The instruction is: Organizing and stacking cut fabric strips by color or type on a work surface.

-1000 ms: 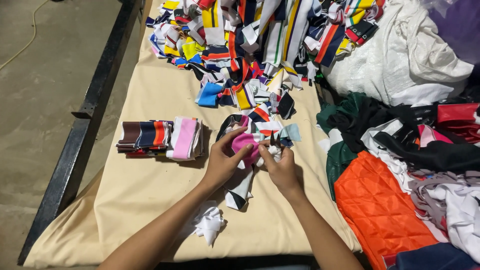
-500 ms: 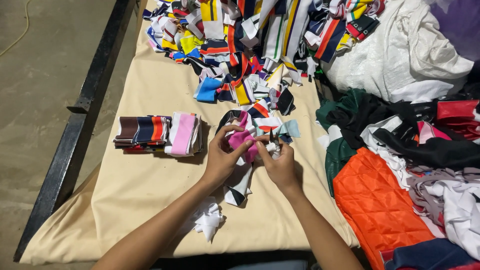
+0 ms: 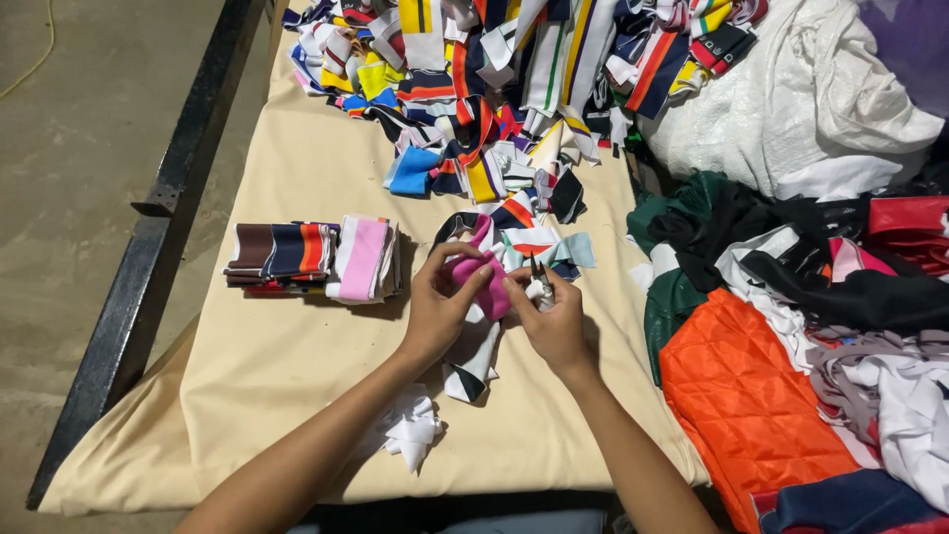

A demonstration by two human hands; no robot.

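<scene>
1. Hands: left hand [image 3: 440, 302] grips pink fabric strip [image 3: 484, 282]; right hand [image 3: 554, 316] pinches small snips [image 3: 537, 272] at it, above the table.
2. Surface: beige cloth-covered table [image 3: 287, 366], folded strip stack [image 3: 316, 259], orange quilted fabric [image 3: 741, 396].

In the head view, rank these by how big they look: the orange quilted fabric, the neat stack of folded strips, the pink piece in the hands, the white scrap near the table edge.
Largest to smallest:
1. Orange quilted fabric
2. Stack of folded strips
3. White scrap and pink piece: they look alike, and the hands hide part of the pink one.
</scene>
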